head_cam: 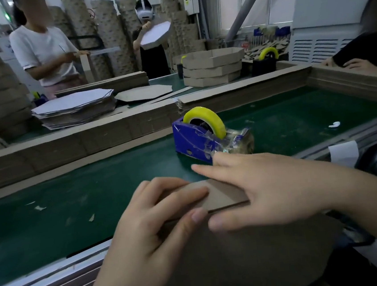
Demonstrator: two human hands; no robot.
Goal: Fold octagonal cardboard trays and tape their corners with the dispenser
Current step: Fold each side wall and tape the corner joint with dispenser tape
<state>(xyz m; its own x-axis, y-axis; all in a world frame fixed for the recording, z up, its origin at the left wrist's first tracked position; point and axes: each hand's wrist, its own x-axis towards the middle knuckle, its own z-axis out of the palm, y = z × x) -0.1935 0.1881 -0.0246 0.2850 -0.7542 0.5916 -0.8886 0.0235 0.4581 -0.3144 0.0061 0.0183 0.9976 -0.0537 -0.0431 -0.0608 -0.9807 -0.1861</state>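
Over green belt (51, 215), left hand (144, 222) pinches cardboard tray (225, 196) (narrow grip), right hand (269, 188) presses flat.

Tray (241, 260) corner hidden under left hand (144, 219), right hand (271, 187); base cropped below.

Left hand (153, 218) grips the raised flap (225, 194) of the cardboard tray (253, 264) at the green belt's (74, 213) near edge. Right hand (264, 188) presses the same flap, fingers straight. Blue tape dispenser (196, 139) with a yellow roll stands mid-belt, just beyond the right fingertips.

Dim, soft focus (edges warped)
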